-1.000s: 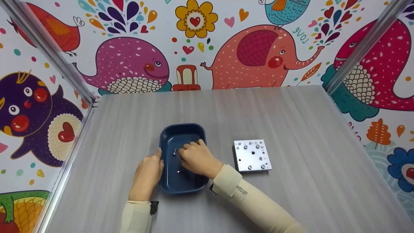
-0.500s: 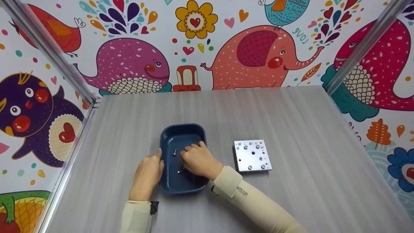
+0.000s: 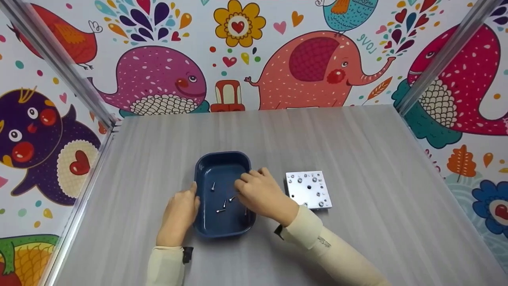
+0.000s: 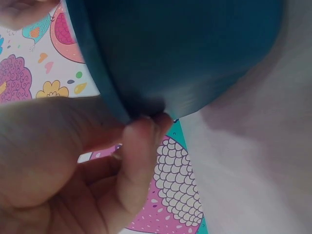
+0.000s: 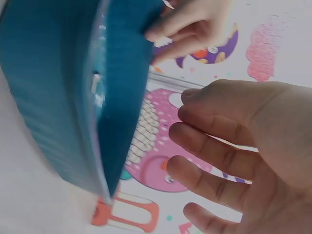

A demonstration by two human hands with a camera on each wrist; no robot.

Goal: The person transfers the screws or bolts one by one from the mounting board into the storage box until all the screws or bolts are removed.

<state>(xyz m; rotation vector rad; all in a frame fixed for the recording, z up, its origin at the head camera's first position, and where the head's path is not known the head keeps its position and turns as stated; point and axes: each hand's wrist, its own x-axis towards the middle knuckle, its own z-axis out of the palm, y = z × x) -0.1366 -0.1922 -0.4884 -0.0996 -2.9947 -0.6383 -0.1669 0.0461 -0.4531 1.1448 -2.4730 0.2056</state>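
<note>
A dark blue tray (image 3: 210,222) stands on the table, with several small metal screws (image 3: 224,204) lying loose on its floor. My left hand (image 3: 179,214) holds the tray's left side; in the left wrist view its thumb and a finger pinch the rim (image 4: 109,92). Over the tray's right rim is my right hand (image 3: 264,194), knuckles up. In the right wrist view the right hand (image 5: 234,146) has loosely bent, spread fingers, the thumb close to the index fingertip, and no object shows between them. To its right lies a square silver metal plate (image 3: 303,196) with holes and several screws set in it.
The grey wood-patterned table (image 3: 166,151) extends around the tray and plate. Printed cartoon walls (image 3: 309,71) enclose the back and sides, with metal frame bars (image 3: 440,59) at the corners.
My right hand has moved right from inside the tray to above its right rim, uncovering more screws. It now overlaps the plate's lower left corner in view. My left hand stays on the tray.
</note>
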